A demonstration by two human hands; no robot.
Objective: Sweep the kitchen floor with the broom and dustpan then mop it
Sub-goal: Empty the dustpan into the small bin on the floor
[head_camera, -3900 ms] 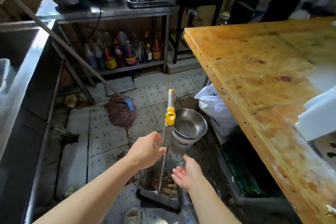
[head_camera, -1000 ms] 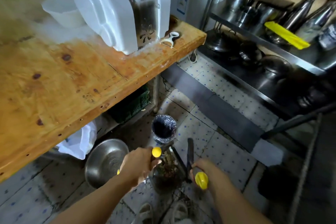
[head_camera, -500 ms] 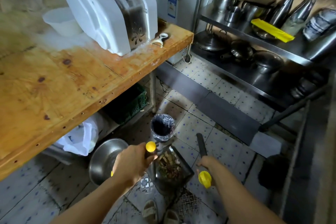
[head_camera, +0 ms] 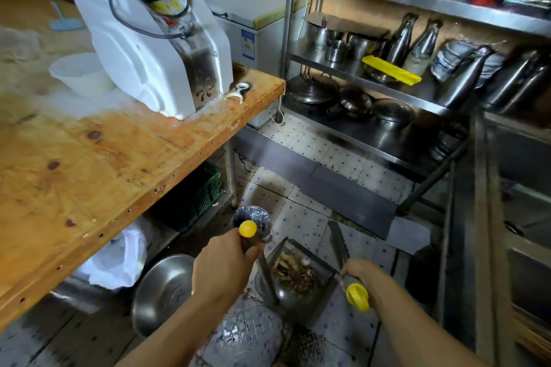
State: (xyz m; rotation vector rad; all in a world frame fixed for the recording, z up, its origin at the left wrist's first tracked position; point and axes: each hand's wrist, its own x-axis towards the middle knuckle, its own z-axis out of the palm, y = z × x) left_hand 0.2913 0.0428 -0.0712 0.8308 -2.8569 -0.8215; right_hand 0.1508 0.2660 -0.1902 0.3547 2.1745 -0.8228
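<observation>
Dustpan (head_camera: 301,277) hangs loaded with brown scraps just short of the small lined bin (head_camera: 252,222), which stands on the tiles by the wooden table's leg. Left hand (head_camera: 222,270) is wrapped round the yellow-capped dustpan handle (head_camera: 248,229); right hand (head_camera: 362,275) is curled round the broom handle (head_camera: 338,246), which points away past the bin's right side. Best play, I'd say: keep the pan level, bring its lip right over the bin's mouth, then tip slowly so nothing spills.
</observation>
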